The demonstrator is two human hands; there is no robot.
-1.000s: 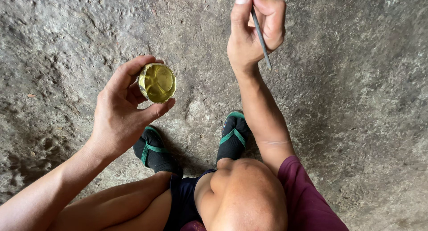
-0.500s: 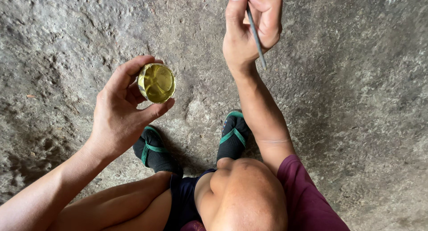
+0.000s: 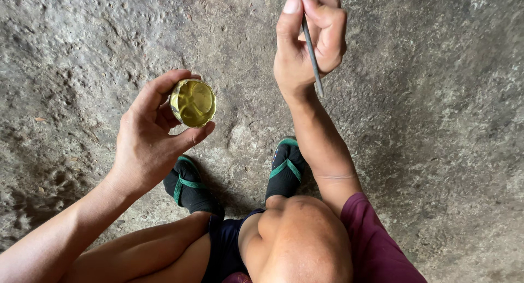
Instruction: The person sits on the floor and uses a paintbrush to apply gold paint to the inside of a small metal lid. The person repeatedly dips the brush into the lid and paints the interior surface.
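Note:
My left hand (image 3: 147, 141) grips a small round container (image 3: 193, 102) of yellow-green liquid, thumb and fingers wrapped around its rim, held level above the ground. My right hand (image 3: 308, 42) is raised near the top edge of the view, fingers closed on a thin grey stick (image 3: 311, 51) that points down toward my wrist. The stick's upper end runs out of the frame. The two hands are apart, the container lower and to the left of the stick.
Rough grey stone ground (image 3: 436, 124) fills the view. Below, my bent knees (image 3: 300, 245) and my feet in dark socks with green-strapped sandals (image 3: 286, 168) rest on the ground. A maroon sleeve (image 3: 376, 239) shows at lower right.
My right hand with the stick has risen slightly toward the top edge. The left hand and the container have stayed almost still.

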